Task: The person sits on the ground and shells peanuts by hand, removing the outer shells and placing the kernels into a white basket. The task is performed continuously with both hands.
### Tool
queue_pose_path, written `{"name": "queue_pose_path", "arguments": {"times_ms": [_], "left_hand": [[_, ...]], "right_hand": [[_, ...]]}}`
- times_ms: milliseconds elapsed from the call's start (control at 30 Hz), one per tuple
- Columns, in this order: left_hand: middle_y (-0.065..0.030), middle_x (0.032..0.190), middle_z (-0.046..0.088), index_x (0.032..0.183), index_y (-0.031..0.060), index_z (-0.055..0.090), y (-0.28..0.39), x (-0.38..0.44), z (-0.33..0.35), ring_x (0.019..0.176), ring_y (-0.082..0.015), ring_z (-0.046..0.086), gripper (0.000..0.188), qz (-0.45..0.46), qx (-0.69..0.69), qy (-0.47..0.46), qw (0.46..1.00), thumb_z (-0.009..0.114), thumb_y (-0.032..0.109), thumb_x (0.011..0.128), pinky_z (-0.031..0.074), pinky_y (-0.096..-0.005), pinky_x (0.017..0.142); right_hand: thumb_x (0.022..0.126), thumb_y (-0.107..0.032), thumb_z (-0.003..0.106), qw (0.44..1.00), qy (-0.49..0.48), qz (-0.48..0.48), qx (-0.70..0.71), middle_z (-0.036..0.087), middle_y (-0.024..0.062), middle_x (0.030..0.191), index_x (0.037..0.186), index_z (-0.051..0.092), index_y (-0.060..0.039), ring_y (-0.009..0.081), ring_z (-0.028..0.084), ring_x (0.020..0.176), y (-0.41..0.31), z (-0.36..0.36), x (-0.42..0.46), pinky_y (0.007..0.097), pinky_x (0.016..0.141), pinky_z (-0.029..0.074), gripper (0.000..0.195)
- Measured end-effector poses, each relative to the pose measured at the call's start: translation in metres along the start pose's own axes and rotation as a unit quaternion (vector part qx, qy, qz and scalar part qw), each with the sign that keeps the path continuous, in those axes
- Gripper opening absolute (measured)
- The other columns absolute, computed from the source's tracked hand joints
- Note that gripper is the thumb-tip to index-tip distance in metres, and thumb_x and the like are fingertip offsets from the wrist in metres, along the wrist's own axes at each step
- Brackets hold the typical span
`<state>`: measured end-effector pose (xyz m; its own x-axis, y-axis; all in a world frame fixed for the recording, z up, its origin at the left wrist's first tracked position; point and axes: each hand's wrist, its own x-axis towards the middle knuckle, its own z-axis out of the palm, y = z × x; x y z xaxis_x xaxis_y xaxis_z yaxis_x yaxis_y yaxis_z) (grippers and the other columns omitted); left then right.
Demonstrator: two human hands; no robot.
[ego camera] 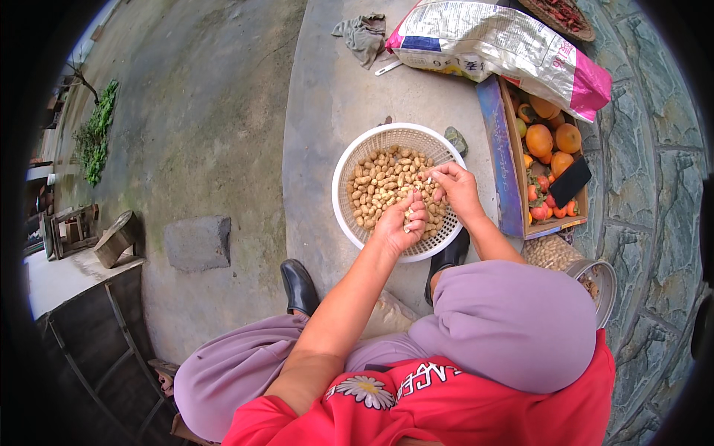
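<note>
A white plastic basket [341, 214] with a slotted wall stands on the concrete, partly filled with unshelled peanuts [375, 181]. Over its near right part, my left hand [400, 224] is closed around a few pale peanut pieces [410, 214], some showing between the fingers. A small reddish bit, perhaps a kernel, shows by its thumb tip. Just to the right, my right hand [458, 188] pinches a small whitish piece [429, 179] between thumb and finger; whether it is shell cannot be made out. The two hands are close but apart.
Right of the basket is a cardboard box [493, 161] of persimmons [539, 140] with a black phone [570, 181] on top. A printed sack [502, 39] overlaps its far end. Nearer lie a container of peanuts [552, 253] and a metal pot [605, 290]. A grey rag [362, 39] lies beyond.
</note>
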<state>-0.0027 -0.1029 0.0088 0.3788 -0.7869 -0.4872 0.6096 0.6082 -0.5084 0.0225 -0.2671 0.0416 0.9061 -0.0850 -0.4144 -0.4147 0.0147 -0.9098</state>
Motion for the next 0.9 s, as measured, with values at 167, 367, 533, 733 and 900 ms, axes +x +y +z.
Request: {"name": "queue_pose_path", "arguments": {"times_ms": [167, 367, 533, 733, 900], "left_hand": [[0.0022, 0.07, 0.041, 0.094, 0.0097, 0.051, -0.001, -0.002, -0.001, 0.055, -0.0077, 0.036, 0.019, -0.006, 0.015, -0.006, 1.0, 0.046, 0.027, 0.101, 0.026, -0.0187, 0.038], [0.0019, 0.071, 0.041, 0.099, 0.0074, 0.052, -0.011, 0.002, -0.002, 0.056, -0.0081, 0.037, 0.019, 0.014, 0.073, 0.042, 0.996, 0.045, 0.025, 0.101, 0.027, -0.0181, 0.038], [-0.0034, 0.082, 0.055, 0.115, 0.0025, 0.054, -0.014, -0.003, 0.003, 0.066, -0.0109, 0.052, 0.029, 0.027, 0.18, 0.077, 0.98, 0.046, 0.026, 0.1, 0.039, -0.0159, 0.044], [-0.0069, 0.093, 0.065, 0.113, 0.002, 0.06, -0.018, -0.014, 0.013, 0.08, -0.0145, 0.064, 0.028, 0.038, 0.312, 0.132, 0.94, 0.052, 0.023, 0.097, 0.052, -0.0192, 0.056], [-0.0004, 0.082, 0.063, 0.107, 0.0022, 0.064, -0.013, -0.01, -0.002, 0.065, -0.0097, 0.058, 0.024, -0.061, 0.435, 0.071, 0.896, 0.057, 0.021, 0.095, 0.045, -0.0174, 0.05]], "right_hand": [[0.087, -0.008, 0.065, 0.995, -0.054, 0.083, 0.031, 0.066, 0.0057, 0.078, 0.091, 0.063, 0.0, 0.0076, 0.055, 0.052, -0.008, 0.003, -0.008, 0.0202, 0.048, 0.046, 0.009], [0.087, -0.008, 0.066, 0.998, -0.058, 0.024, -0.029, 0.064, 0.005, 0.075, 0.088, 0.062, -0.0001, 0.0076, 0.056, 0.05, 0.006, -0.006, -0.004, 0.0199, 0.045, 0.044, 0.009], [0.087, -0.009, 0.065, 0.994, -0.1, -0.008, -0.044, 0.063, 0.0028, 0.07, 0.085, 0.063, 0.0001, 0.0065, 0.057, 0.053, -0.024, -0.001, -0.012, 0.0197, 0.047, 0.045, 0.01], [0.089, -0.012, 0.063, 0.968, -0.207, 0.011, -0.144, 0.063, 0.0004, 0.073, 0.089, 0.066, -0.001, 0.006, 0.056, 0.057, -0.027, -0.009, -0.002, 0.0207, 0.051, 0.046, 0.012], [0.082, -0.014, 0.065, 0.942, -0.139, -0.032, -0.303, 0.066, 0.0066, 0.078, 0.087, 0.068, -0.0058, 0.0151, 0.06, 0.059, 0.004, -0.004, 0.031, 0.0292, 0.057, 0.049, 0.01]]}}
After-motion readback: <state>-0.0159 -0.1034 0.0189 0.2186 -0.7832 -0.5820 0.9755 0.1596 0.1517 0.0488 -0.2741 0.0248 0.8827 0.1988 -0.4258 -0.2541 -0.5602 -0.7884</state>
